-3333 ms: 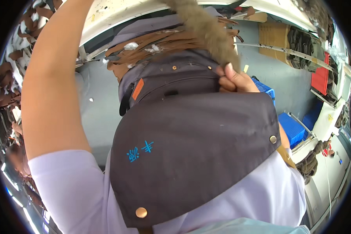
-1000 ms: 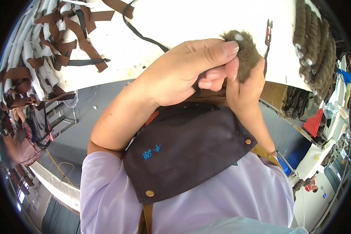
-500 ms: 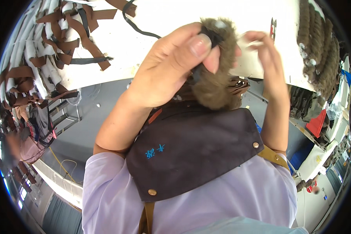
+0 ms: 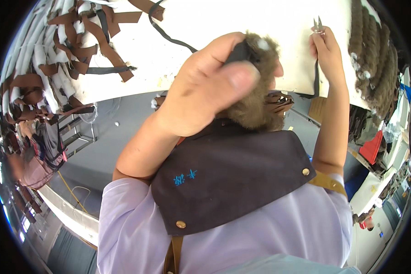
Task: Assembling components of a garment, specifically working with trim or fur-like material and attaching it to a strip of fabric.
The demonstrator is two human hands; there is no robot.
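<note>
A brown fur strip [image 4: 253, 107] hangs from my left hand [image 4: 201, 84], which grips its upper end. A black band [image 4: 238, 53] is pinched there together with the fur, and its long tail trails up and left over the table. My left thumb is raised across the front, and fingertips show beyond the fur's right side. Farther right, my right hand [image 4: 326, 43] closes its fingers on small thread snips [image 4: 318, 25] with the tips pointing away from me. A short black strip [image 4: 316, 80] lies below that hand; whether it is held I cannot tell.
The white table [image 4: 137, 41] lies ahead. White rolls with brown and black strips [image 4: 77, 55] are heaped at the left, and brown fur strips [image 4: 370, 59] are stacked at the right. Folded brown pieces [image 4: 278, 101] sit below the table edge. My dark apron [image 4: 233, 178] is close in.
My right hand has moved right and taken up the snips that lay on the table. The left hand, holding the fur, has shifted slightly right and its thumb has lifted.
</note>
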